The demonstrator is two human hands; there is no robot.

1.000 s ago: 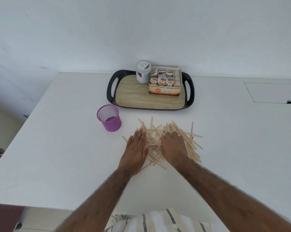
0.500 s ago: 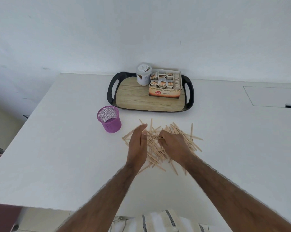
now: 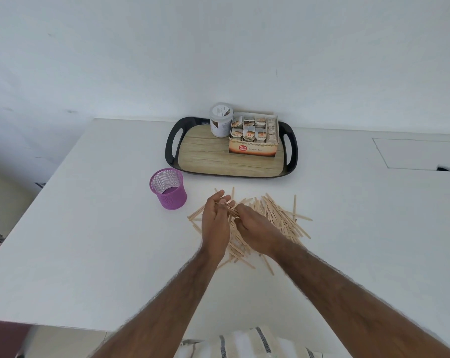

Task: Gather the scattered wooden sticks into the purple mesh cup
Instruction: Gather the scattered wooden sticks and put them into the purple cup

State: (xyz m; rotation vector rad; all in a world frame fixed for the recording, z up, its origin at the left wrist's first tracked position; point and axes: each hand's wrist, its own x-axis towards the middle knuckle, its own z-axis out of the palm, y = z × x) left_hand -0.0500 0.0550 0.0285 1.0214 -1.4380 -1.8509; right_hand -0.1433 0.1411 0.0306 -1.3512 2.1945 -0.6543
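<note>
Progress: we see purple mesh cup (image 3: 168, 188) empty | sticks (image 3: 278, 215) all on bench (image 3: 89, 241) | left hand (image 3: 216, 220), right hand (image 3: 257, 231) pinch a few sticks together.

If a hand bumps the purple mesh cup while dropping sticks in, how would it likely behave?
The mesh cup looks empty and thin-walled, so it is probably light and would slide on the smooth white table. Long sticks leaning over its rim might tip it.
</note>
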